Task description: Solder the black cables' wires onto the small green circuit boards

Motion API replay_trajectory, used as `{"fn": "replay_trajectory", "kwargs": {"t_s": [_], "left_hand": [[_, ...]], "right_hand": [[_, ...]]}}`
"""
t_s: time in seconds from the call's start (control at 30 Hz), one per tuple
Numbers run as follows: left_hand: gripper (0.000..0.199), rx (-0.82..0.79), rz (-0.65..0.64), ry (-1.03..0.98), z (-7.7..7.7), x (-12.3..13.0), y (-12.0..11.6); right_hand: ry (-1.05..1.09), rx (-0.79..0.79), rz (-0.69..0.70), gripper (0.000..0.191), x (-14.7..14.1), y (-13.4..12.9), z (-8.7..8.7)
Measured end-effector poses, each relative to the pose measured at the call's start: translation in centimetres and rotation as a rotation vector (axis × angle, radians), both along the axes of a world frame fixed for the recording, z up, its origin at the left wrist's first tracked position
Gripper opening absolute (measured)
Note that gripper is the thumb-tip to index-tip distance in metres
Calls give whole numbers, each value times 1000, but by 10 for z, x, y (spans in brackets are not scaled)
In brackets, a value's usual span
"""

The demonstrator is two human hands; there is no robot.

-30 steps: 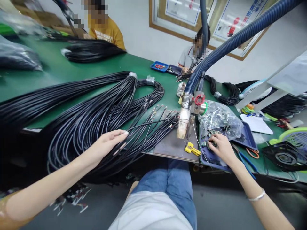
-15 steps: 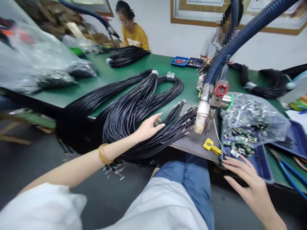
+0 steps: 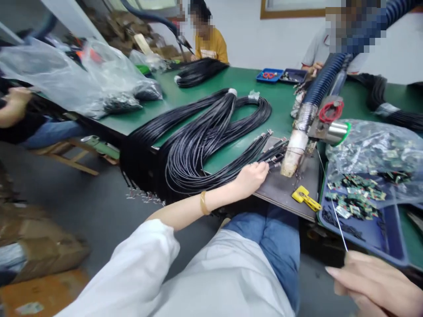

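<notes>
Bundles of black cables (image 3: 198, 136) lie on the green table, some hanging over its front edge. My left hand (image 3: 253, 178) is closed on the cables near their stripped ends, at the edge of the grey board (image 3: 280, 191). At the lower right my right hand (image 3: 380, 281) is closed on the end of a thin white wire (image 3: 339, 224), which runs up toward the metal spool (image 3: 337, 133). A yellow tool (image 3: 306, 198) lies on the board, between my hands. Small green circuit boards (image 3: 357, 193) lie in a blue tray (image 3: 390, 246) above my right hand.
A blue hose (image 3: 333, 75) with a white nozzle (image 3: 294, 152) hangs over the board. Plastic bags (image 3: 82, 83) cover the table's left end. Two people sit across the table, and a third person's arm (image 3: 16, 103) shows at the left. Cardboard boxes (image 3: 42, 246) stand on the floor.
My left hand has moved right along the cables and closed on them. My right hand has moved down and right, off the tray's edge, and now pinches the white wire. The view has shifted left.
</notes>
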State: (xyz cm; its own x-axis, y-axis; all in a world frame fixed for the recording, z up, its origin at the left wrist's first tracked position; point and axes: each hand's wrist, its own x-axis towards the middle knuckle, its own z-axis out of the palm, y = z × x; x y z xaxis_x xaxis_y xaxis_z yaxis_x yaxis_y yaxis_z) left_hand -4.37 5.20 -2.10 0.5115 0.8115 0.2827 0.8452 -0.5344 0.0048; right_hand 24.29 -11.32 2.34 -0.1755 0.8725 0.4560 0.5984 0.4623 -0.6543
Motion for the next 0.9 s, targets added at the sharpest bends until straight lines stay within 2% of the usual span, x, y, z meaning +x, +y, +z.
{"fn": "replay_trajectory", "kwargs": {"t_s": [0.1, 0.17, 0.23, 0.33, 0.37, 0.4, 0.43, 0.5, 0.53, 0.6, 0.67, 0.73, 0.83, 0.9], "left_hand": [[34, -50, 78, -104, 4, 9, 16], [29, -72, 111, -216, 5, 7, 25], [16, -44, 199, -644, 4, -1, 31], [4, -148, 291, -1332, 10, -13, 28], [5, -191, 278, -1516, 15, -14, 22], [10, -273, 212, -1613, 23, -14, 12], [13, -339, 153, -1655, 33, -13, -1], [12, -522, 17, -1618, 53, -6, -32], [11, -601, -52, -1586, 61, -1, -48], [5, -799, -96, -1485, 69, 10, -78], [6, -1080, -130, -1412, 61, 22, -98], [14, -1233, -69, -1516, 41, 32, -108], [21, -1341, 88, -1647, 8, 40, -111], [22, -1316, 177, -1717, -4, 39, -108]], "right_hand": [[-95, 119, -105, 57, -34, -5, 19], [-187, 155, -162, 60, -48, 1, 21], [-263, 127, -168, 53, -48, 8, 17], [-472, -21, -214, 21, -29, 14, 11], [-544, -52, -281, 14, -20, 16, 10], [-607, -84, -360, 12, -12, 18, 9], [-645, -102, -428, 12, -4, 21, 9], [-651, -117, -527, 13, 7, 30, 7], [-634, -114, -537, 13, 11, 36, 6], [-571, -120, -505, 12, 15, 50, 2], [-546, -143, -461, 10, 16, 62, -3], [-560, -176, -426, 8, 15, 72, -6], [-570, -223, -404, 4, 15, 79, -5], [-574, -244, -380, 4, 18, 81, 0]]}}
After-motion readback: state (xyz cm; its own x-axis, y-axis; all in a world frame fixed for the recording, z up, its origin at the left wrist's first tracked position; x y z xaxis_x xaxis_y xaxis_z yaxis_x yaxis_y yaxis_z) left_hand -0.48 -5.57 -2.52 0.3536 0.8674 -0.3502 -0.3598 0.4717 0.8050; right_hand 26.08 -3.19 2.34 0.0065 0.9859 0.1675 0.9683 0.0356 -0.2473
